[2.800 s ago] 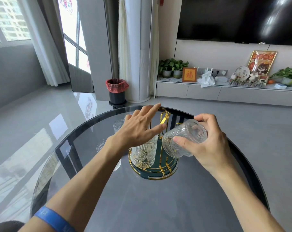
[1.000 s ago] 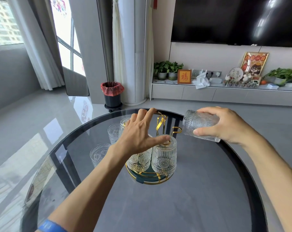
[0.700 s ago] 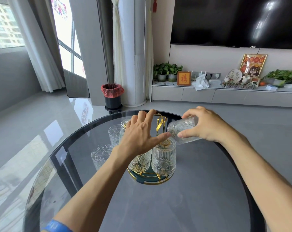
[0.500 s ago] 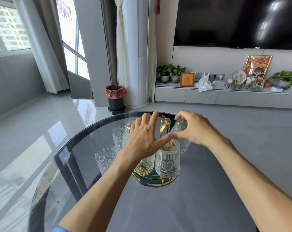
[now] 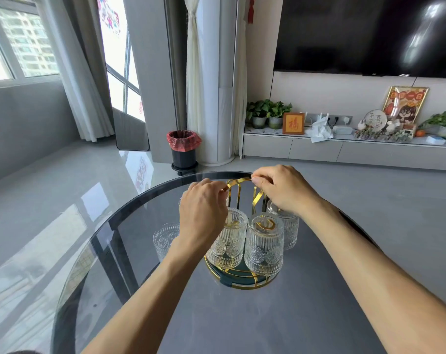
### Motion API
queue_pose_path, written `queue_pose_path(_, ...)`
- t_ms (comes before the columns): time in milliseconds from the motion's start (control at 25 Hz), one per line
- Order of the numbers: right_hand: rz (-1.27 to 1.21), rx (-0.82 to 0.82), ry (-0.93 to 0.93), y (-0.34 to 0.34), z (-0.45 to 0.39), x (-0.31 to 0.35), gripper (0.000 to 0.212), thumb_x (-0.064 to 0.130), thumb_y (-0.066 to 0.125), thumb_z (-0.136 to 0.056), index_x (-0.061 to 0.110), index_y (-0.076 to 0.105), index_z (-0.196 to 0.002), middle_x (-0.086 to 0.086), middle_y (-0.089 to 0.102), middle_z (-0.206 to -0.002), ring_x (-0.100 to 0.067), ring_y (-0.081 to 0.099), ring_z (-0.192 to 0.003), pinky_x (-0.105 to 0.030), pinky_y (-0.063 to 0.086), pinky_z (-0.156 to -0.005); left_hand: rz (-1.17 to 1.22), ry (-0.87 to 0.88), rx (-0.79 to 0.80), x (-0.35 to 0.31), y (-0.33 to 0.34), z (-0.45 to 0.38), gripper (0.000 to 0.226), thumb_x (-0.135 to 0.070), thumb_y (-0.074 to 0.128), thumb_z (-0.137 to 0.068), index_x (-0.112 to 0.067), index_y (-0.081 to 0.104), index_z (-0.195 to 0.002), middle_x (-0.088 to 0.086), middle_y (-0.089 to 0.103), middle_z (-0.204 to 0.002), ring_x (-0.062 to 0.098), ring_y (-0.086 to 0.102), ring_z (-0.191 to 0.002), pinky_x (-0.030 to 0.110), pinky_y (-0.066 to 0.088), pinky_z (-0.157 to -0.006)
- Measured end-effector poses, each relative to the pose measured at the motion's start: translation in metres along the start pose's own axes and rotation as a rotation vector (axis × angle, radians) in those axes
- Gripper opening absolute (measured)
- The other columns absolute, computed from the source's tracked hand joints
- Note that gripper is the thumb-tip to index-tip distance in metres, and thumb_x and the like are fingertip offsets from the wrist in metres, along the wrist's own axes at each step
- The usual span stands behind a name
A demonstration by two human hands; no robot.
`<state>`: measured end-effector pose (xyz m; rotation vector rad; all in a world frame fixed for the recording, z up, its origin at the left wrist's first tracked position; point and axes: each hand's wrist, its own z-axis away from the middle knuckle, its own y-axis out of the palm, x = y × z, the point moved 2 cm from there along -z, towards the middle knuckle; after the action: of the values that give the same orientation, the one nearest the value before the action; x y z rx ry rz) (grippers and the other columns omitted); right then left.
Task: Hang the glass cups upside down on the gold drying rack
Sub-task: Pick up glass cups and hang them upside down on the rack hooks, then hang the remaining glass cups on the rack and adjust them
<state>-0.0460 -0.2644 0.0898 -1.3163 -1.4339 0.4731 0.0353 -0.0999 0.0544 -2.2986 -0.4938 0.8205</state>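
We count three glass cups (image 5: 264,242) hanging upside down on one gold rack (image 5: 238,279), one upright cup (image 5: 164,238) beside it, and two hands (image 5: 204,215)

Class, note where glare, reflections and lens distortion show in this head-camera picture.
Head view: daylight from the window mirrors on the floor and glass table; a glare streak marks the TV; the wide lens bends the wall edges.
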Motion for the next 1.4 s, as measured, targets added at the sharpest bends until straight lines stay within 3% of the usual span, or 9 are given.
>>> queue_pose_path(400,0.037,-0.117,0.113,-0.021,0.027,-0.008,0.023,0.035,0.065,-0.090,0.019,0.078,-0.083,0.000,0.075,-0.075,-0.021,0.067,-0.075,-0.035,0.054,-0.072,0.049,0.162,0.155,-0.012,0.014,-0.038,0.017,-0.023,0.070,-0.090,-0.022,0.081,-0.102,0.003,0.082,-0.094,0.029,0.073,-0.085,0.039,0.057,-0.069)
queue_pose_path(600,0.037,-0.199,0.099,-0.014,0.038,0.003,0.024,0.033,0.062,-0.091,0.023,0.072,-0.111,-0.002,0.077,-0.080,-0.023,0.068,-0.077,-0.032,0.053,-0.073,0.045,0.199,0.255,-0.024,0.027,-0.051,0.019,-0.029,0.068,-0.091,-0.029,0.080,-0.106,0.000,0.082,-0.088,0.025,0.073,-0.079,0.036,0.056,-0.067)
queue_pose_path(760,0.114,-0.313,0.031,0.000,0.046,0.012,0.020,0.033,0.058,-0.094,0.025,0.072,-0.106,0.002,0.077,-0.081,-0.018,0.062,-0.064,-0.025,0.045,-0.057,0.079,0.167,0.247,-0.015,0.029,-0.041,0.025,-0.030,0.062,-0.096,-0.021,0.077,-0.113,0.007,0.080,-0.103,0.029,0.073,-0.096,0.040,0.057,-0.080)
queue_pose_path(880,0.130,-0.324,-0.021,0.006,0.055,0.006,0.033,0.044,0.058,-0.092,0.025,0.070,-0.116,0.003,0.075,-0.105,-0.023,0.061,-0.092,-0.030,0.044,-0.068,0.213,0.042,0.169,0.007,0.021,-0.023,0.042,-0.037,0.058,-0.096,-0.014,0.067,-0.130,0.010,0.073,-0.126,0.029,0.067,-0.114,0.044,0.054,-0.094)
queue_pose_path(1000,0.064,-0.225,-0.052,0.006,0.061,-0.006,0.055,0.056,0.053,-0.088,0.024,0.061,-0.131,0.004,0.063,-0.131,-0.021,0.053,-0.113,-0.031,0.040,-0.088,0.292,-0.136,0.077,0.044,0.008,0.000,0.048,-0.046,0.049,-0.096,-0.018,0.065,-0.131,0.008,0.069,-0.131,0.029,0.061,-0.119,0.048,0.049,-0.099)
queue_pose_path(1080,0.030,-0.216,-0.044,0.004,0.064,-0.013,0.059,0.061,0.050,-0.088,0.026,0.058,-0.134,0.005,0.060,-0.136,-0.019,0.051,-0.121,-0.029,0.038,-0.094,0.174,-0.262,0.105,0.073,0.006,0.026,0.045,-0.043,0.048,-0.098,-0.021,0.062,-0.134,0.008,0.064,-0.137,0.033,0.055,-0.125,0.050,0.043,-0.102)
queue_pose_path(1200,-0.089,-0.212,-0.006,0.006,0.071,-0.018,0.053,0.057,0.046,-0.094,0.027,0.057,-0.136,0.004,0.060,-0.138,-0.017,0.050,-0.125,-0.033,0.041,-0.100,-0.058,-0.346,0.285,0.103,0.014,0.065,0.054,-0.048,0.057,-0.093,-0.025,0.054,-0.141,0.007,0.054,-0.146,0.035,0.047,-0.130,0.053,0.038,-0.104)
queue_pose_path(1320,-0.251,-0.219,0.052,0.011,0.081,-0.019,0.051,0.049,0.036,-0.101,0.021,0.056,-0.139,-0.001,0.060,-0.141,-0.021,0.052,-0.129,-0.046,0.043,-0.106,-0.013,-0.333,0.311,0.107,0.017,0.074,0.069,-0.048,0.071,-0.083,-0.023,0.049,-0.143,0.009,0.052,-0.144,0.036,0.047,-0.126,0.049,0.044,-0.100)
queue_pose_path(1400,-0.286,-0.298,0.100,0.011,0.090,-0.022,0.055,0.047,0.030,-0.100,0.016,0.057,-0.137,-0.004,0.061,-0.139,-0.024,0.054,-0.128,-0.046,0.042,-0.107,0.060,-0.359,0.267,0.103,0.013,0.070,0.071,-0.042,0.078,-0.079,-0.021,0.051,-0.141,0.014,0.054,-0.140,0.037,0.049,-0.122,0.046,0.044,-0.099)
